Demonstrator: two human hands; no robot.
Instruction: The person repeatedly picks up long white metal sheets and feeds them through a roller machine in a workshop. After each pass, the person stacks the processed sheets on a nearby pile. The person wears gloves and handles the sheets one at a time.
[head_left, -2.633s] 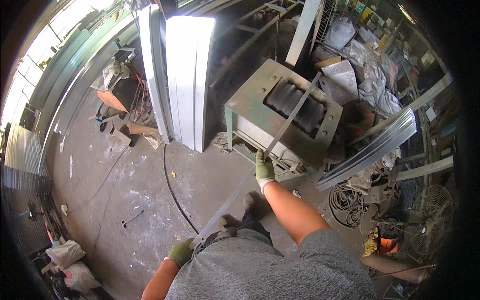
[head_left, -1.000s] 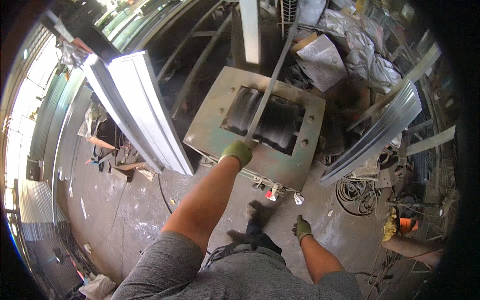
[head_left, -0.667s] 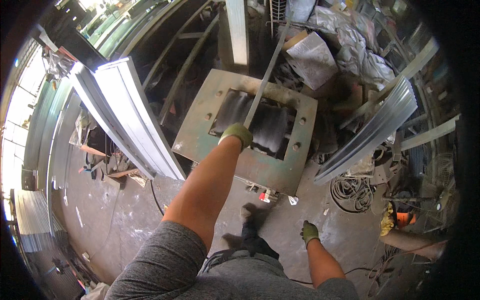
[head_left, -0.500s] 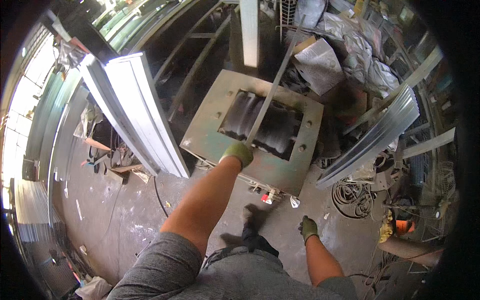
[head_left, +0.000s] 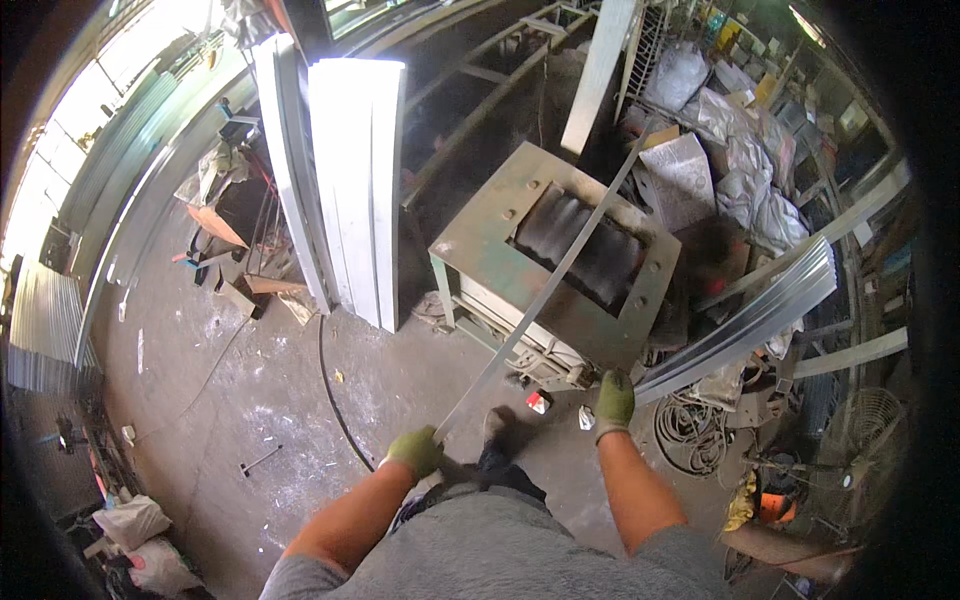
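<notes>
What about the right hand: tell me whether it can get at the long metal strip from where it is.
Probably yes. The right hand seems empty, and the metal strip runs bare between the left hand and the machine, with nothing visible blocking a reach across.

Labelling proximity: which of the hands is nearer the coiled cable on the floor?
Right. The right hand is just left of the coiled cable in the picture; the left hand is farther left, holding the metal strip.
</notes>
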